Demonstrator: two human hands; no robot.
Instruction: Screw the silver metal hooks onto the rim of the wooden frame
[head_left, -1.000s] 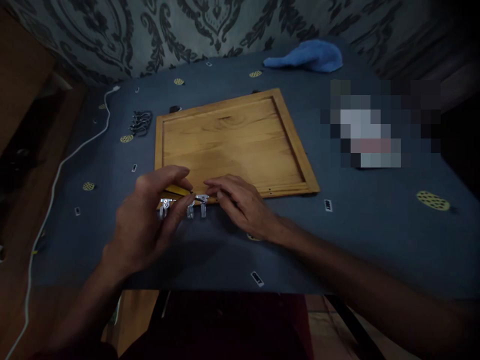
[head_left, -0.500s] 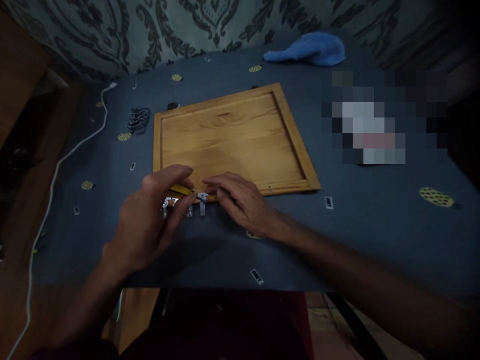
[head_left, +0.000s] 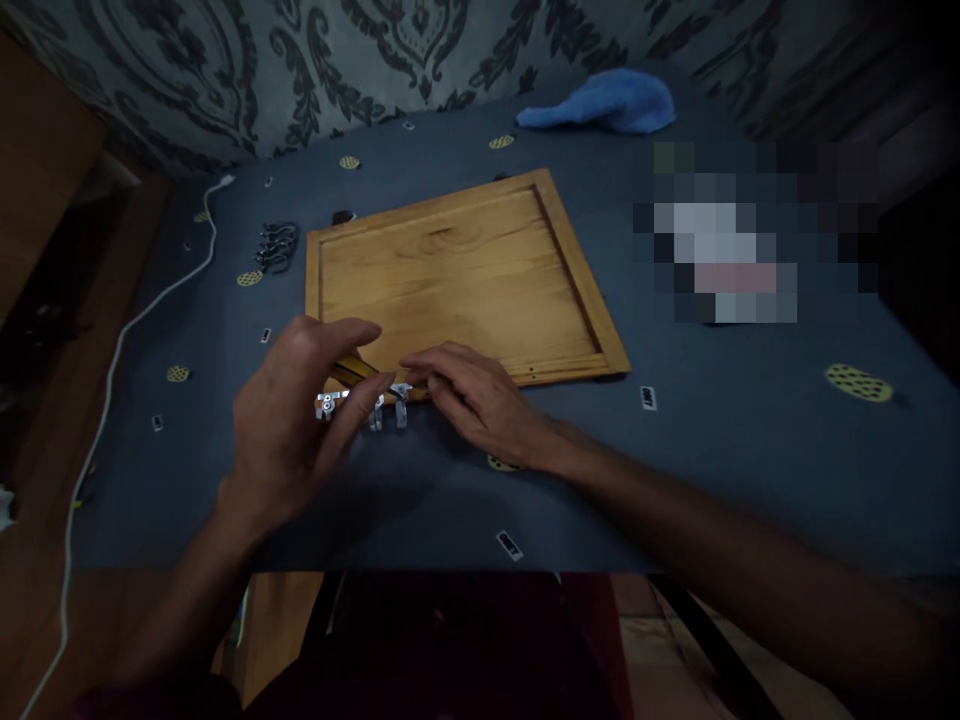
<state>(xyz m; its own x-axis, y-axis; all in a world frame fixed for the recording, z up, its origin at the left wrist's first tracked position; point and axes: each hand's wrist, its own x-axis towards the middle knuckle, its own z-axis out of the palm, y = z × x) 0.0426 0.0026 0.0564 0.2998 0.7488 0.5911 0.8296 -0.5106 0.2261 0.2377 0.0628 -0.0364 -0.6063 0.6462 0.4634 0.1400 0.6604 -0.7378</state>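
Note:
My left hand (head_left: 279, 420) is curled around the yellow and black handle of a screwdriver (head_left: 351, 370), thumb and forefinger toward the near edge of a framed wooden board (head_left: 450, 280). The screwdriver's dark shaft points right, to a shiny metal hook (head_left: 402, 408) on that edge. Further left along the edge are more shiny metal hooks (head_left: 325, 403), partly behind my left thumb. My right hand (head_left: 484, 405) lies over the near edge just right of the hook, its fingers bent and close together. What its fingertips pinch, if anything, is too small to make out.
Several dark hooks (head_left: 277, 247) lie left of the board. A blue cloth (head_left: 622, 103) sits at the back by the patterned wall covering. A white cable (head_left: 120, 330) runs down the left side. A pixelated pale patch (head_left: 720, 235) is at the right.
The view has shifted slightly. My left hand has turned a little with the screwdriver, showing more of its handle and shaft. My right hand stays at the hook.

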